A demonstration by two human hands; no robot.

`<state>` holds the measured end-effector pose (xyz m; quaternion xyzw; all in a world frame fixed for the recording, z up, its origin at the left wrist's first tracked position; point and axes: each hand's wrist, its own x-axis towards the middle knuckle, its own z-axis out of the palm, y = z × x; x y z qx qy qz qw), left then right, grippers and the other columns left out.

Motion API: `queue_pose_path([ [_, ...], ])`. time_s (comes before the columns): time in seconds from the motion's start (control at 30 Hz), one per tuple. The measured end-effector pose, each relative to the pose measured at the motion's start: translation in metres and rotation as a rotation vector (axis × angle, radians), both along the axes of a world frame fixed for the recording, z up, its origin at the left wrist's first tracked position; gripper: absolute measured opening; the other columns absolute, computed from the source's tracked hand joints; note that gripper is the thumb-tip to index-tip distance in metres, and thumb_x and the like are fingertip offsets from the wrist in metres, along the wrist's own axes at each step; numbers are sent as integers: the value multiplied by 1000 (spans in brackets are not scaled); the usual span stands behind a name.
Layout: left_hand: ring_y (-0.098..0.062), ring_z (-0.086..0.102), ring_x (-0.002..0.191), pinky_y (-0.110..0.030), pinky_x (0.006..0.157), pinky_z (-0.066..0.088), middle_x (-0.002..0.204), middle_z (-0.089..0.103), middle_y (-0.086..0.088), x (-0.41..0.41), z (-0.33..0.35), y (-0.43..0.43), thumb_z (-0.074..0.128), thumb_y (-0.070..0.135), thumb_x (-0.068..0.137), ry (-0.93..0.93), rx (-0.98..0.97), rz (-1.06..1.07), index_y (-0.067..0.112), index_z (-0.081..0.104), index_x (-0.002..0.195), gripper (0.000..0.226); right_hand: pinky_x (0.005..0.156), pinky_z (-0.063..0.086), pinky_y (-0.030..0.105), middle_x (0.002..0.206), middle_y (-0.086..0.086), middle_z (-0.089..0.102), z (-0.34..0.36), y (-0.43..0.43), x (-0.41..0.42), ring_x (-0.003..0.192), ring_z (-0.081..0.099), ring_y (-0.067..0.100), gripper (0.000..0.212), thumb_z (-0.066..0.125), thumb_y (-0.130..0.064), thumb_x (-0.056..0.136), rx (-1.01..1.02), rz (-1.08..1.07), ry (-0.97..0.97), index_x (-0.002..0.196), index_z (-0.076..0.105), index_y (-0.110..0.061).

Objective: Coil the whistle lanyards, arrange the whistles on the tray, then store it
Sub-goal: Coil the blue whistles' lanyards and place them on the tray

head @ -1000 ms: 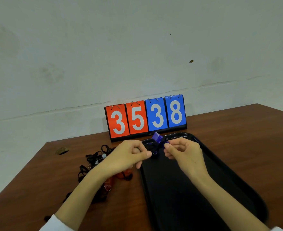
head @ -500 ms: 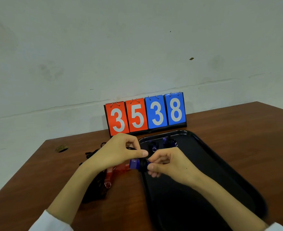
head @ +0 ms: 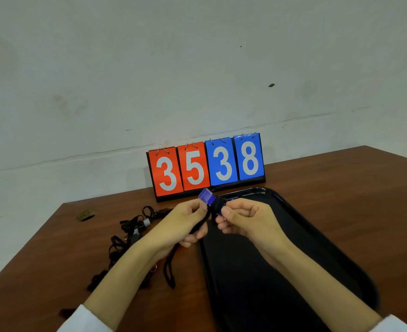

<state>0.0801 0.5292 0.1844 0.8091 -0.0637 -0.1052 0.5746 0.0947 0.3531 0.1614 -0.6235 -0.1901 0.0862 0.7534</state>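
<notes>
Cord tail [head: 169, 271] hangs loose below left hand [head: 185, 224], just beside tray's [head: 341, 238] left rim. Left hand pinches the cord; right hand [head: 245, 221] pinches the blue whistle [head: 206, 196], wraps round its body, held above tray's far end. Best to keep the tail taut, lay turns side by side, and pin the last turn with a thumb. Tray contents: far end hidden by hands, cannot tell. Spare lanyards [head: 130, 231] are piled left on table [head: 365, 188]; scoreboard [head: 205, 166] far.

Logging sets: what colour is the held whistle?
A blue plastic whistle; head view shows it best.
</notes>
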Motion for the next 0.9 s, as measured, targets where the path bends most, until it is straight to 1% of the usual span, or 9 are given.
queue_pose_path([
  [0.03, -8, 29, 37, -19, 38, 21, 53, 48, 0, 0, -2, -4, 37, 34, 99, -28, 20, 20, 9, 52, 102, 29, 66, 56, 23, 80, 9, 73, -1, 0, 2, 71, 69, 15, 12, 61, -7, 84, 0, -54, 2, 94, 69, -8],
  [0.13, -5, 35, 33, -15, 38, 27, 53, 50, 0, 0, -7, -13, 36, 32, 99, -164, 203, 46, 10, 52, 91, 29, 63, 56, 21, 77, 8, 73, -5, 1, 5, 68, 69, 13, 10, 63, -9, 83, -30, -221, 12, 91, 68, -12],
  [0.23, 1, 44, 38, -14, 49, 36, 53, 53, 5, -1, -9, -15, 43, 33, 96, -273, 420, 19, 15, 56, 83, 25, 65, 56, 22, 76, 5, 73, -11, -2, 11, 69, 70, 12, 10, 66, -13, 83, -124, -389, -3, 92, 68, -13],
  [0.33, 1, 51, 51, -21, 62, 47, 59, 56, 7, -6, -7, -15, 51, 33, 93, -360, 606, 16, 23, 57, 81, 17, 67, 57, 24, 75, 2, 72, -15, -3, 15, 69, 69, 11, 11, 67, -16, 82, -235, -480, -52, 92, 68, -14],
  [0.4, -2, 53, 57, -27, 68, 50, 63, 57, 6, -9, -2, -16, 52, 35, 92, -402, 661, 19, 24, 58, 79, 18, 68, 56, 24, 74, -1, 71, -16, -2, 13, 69, 68, 8, 10, 68, -17, 81, -331, -476, -102, 91, 68, -17],
  [0.53, -3, 52, 61, -26, 70, 49, 68, 58, 5, -12, 9, -12, 53, 40, 90, -428, 657, -16, 23, 59, 74, 24, 74, 55, 21, 75, -8, 70, -19, 3, 6, 70, 66, 2, 10, 67, -20, 82, -568, -347, -291, 92, 70, -23],
  [0.67, 0, 56, 64, -19, 70, 47, 66, 59, 4, -8, 16, 3, 58, 43, 85, -444, 596, -20, 24, 60, 66, 27, 78, 56, 26, 79, -4, 71, -19, 8, 0, 73, 67, 5, 13, 66, -18, 84, -651, -81, -382, 96, 70, -21],
  [0.83, -5, 56, 57, -14, 62, 44, 59, 60, 4, -2, 16, 18, 61, 51, 73, -334, 439, -37, 22, 63, 61, 31, 70, 56, 21, 77, -3, 71, -6, 8, -4, 71, 68, 9, 14, 62, -6, 84, -490, 286, -211, 90, 71, -16],
  [0.9, -17, 52, 55, -19, 61, 42, 57, 56, 1, -2, 13, 20, 61, 59, 71, -254, 319, -72, 26, 62, 58, 35, 67, 56, 20, 76, -3, 72, 0, 6, -5, 71, 68, 9, 16, 60, -3, 84, -398, 335, -155, 90, 70, -14],
])
